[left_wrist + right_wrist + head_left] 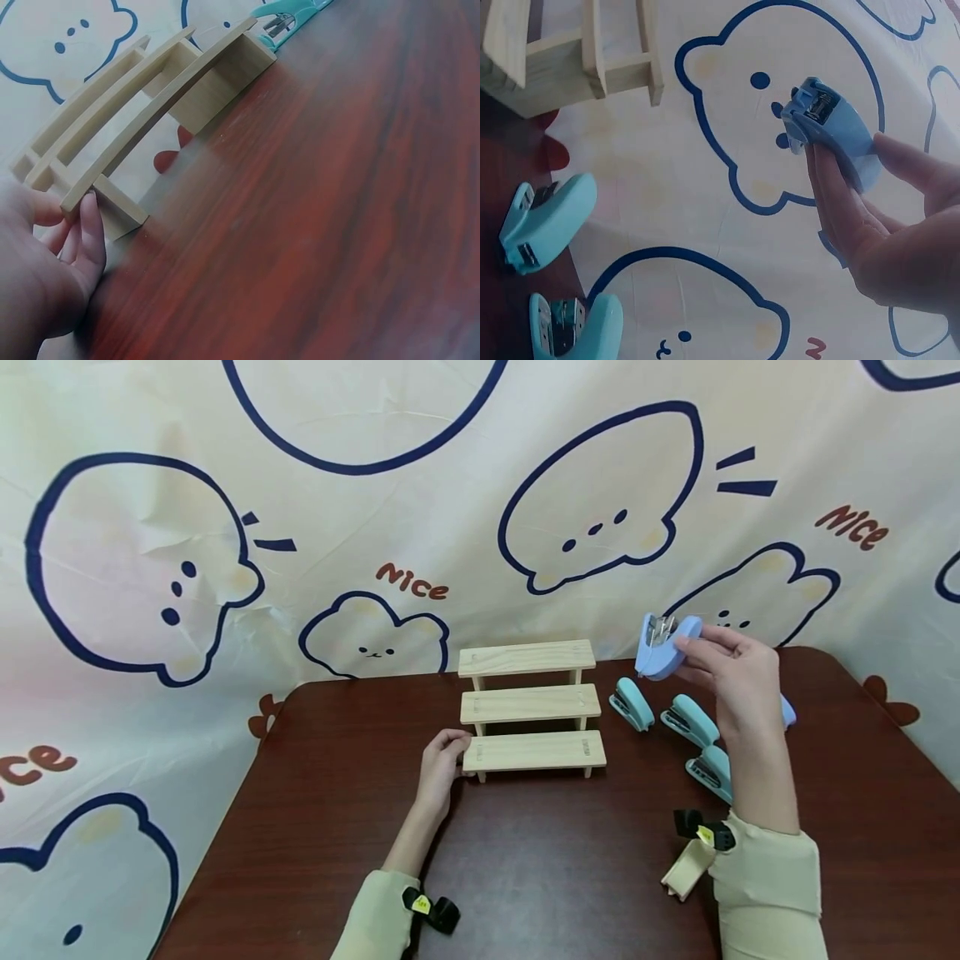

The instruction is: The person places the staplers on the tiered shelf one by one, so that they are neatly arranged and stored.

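A three-tier wooden stand point(532, 750) is on the dark table. My left hand point(441, 768) pinches the left end of its lowest step, thumb on top and fingers beneath, as the left wrist view shows. Up in the air to the right of the stand, my right hand point(731, 672) holds a blue stapler point(667, 646) between thumb and fingers. In the right wrist view the same blue stapler point(840, 135) is tilted, its metal front facing away from the palm. Below that hand, several teal staplers point(632, 703) lie on the table.
Another blue-violet item point(787, 712) shows partly behind my right wrist. A small pale wooden block point(688, 868) lies by the right sleeve. Close behind the stand hangs a cloth backdrop point(465, 527) with cartoon drawings, meeting the table's point(337, 760) far edge.
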### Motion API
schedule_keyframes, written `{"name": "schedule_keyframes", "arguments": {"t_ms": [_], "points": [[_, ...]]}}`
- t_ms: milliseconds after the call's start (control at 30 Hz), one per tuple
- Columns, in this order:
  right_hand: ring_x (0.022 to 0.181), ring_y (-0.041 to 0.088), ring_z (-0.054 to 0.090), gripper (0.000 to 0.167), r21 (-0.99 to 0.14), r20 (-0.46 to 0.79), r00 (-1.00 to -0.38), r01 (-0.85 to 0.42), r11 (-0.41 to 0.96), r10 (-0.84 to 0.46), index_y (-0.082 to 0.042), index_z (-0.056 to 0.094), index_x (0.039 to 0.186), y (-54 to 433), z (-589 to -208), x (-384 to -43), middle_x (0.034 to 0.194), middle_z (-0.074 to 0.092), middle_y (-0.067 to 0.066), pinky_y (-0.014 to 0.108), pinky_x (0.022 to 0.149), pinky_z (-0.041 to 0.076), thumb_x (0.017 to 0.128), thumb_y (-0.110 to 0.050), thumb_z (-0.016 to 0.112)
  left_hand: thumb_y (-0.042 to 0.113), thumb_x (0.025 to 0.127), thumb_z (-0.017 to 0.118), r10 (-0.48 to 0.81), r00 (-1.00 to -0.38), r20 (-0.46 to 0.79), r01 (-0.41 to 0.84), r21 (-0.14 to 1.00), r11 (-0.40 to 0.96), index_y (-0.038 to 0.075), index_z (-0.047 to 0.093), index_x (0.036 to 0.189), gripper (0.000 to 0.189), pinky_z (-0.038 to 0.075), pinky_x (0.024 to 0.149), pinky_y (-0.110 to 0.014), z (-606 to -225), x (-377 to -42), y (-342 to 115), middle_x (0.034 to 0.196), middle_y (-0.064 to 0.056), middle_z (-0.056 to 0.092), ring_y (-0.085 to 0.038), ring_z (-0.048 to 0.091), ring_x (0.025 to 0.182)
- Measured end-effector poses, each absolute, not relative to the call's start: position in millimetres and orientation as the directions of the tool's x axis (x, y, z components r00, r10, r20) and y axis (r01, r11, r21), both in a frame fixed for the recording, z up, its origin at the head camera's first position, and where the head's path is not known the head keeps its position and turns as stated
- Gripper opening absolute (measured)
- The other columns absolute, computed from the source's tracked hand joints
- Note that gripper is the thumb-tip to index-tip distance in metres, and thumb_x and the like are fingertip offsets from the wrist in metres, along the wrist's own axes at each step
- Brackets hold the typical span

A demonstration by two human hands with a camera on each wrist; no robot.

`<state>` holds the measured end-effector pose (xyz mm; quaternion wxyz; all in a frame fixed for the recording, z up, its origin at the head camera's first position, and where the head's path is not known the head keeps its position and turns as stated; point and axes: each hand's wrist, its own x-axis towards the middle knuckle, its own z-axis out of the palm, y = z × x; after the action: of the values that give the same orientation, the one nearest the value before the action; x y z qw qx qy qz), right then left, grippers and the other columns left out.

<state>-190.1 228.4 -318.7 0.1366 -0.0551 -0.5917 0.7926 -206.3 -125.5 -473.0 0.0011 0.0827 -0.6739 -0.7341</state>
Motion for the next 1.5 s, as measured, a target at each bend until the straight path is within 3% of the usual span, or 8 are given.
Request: {"name": "schedule_keyframes", "arguments": {"t_ms": [200,633,1033,1500], "points": [[0.079,0.013,0.076,0.022,-0.925,0.031,-0.937,-0.159,-0.346,0.347,-0.01,0.08,0.104,220.5,-315.8,-193.1,0.106,0.072,0.002,0.025,0.07,0.061,0.084,-0.013,0.088,0.013,0.102,0.058,-0.125,-0.986,-0.114,-0.104,0.991,-0.084,-0.003,0.065,0.109,0.019,0.051,0.058,-0.026,-472.8,-206.2,-124.7,0.104,-0.011,0.063,-0.015,0.058,0.072],[0.088,0.015,0.076,0.033,-0.896,0.026,-0.911,-0.204,-0.395,0.412,-0.004,0.077,0.113,194.9,-319.4,-202.7,0.102,0.077,0.004,0.028,0.074,0.061,0.083,-0.013,0.089,0.015,0.103,0.057,-0.119,-0.987,-0.109,-0.101,0.992,-0.071,-0.007,0.064,0.115,0.026,0.052,0.062,-0.026,-474.3,-206.3,-124.7,0.108,-0.011,0.063,-0.015,0.059,0.078],[0.091,0.012,0.074,0.043,-0.944,0.074,-0.908,-0.197,-0.266,0.411,0.004,0.068,0.128,167.5,-334.8,-213.5,0.102,0.077,0.002,0.025,0.077,0.06,0.09,-0.011,0.082,0.014,0.102,0.058,-0.125,-0.987,-0.105,-0.096,0.993,-0.071,-0.004,0.066,0.11,0.021,0.052,0.062,-0.027,-473.7,-205.4,-125.9,0.109,-0.01,0.063,-0.016,0.058,0.079],[0.085,0.009,0.074,0.041,-0.98,0.08,-0.919,-0.143,-0.138,0.386,0.005,0.069,0.126,151.4,-350.5,-229.0,0.096,0.076,0.0,0.025,0.077,0.059,0.091,-0.012,0.082,0.015,0.102,0.058,-0.123,-0.988,-0.09,-0.085,0.995,-0.048,-0.006,0.065,0.113,0.025,0.05,0.061,-0.026,-472.5,-203.9,-125.2,0.104,-0.008,0.064,-0.014,0.057,0.075]]}}
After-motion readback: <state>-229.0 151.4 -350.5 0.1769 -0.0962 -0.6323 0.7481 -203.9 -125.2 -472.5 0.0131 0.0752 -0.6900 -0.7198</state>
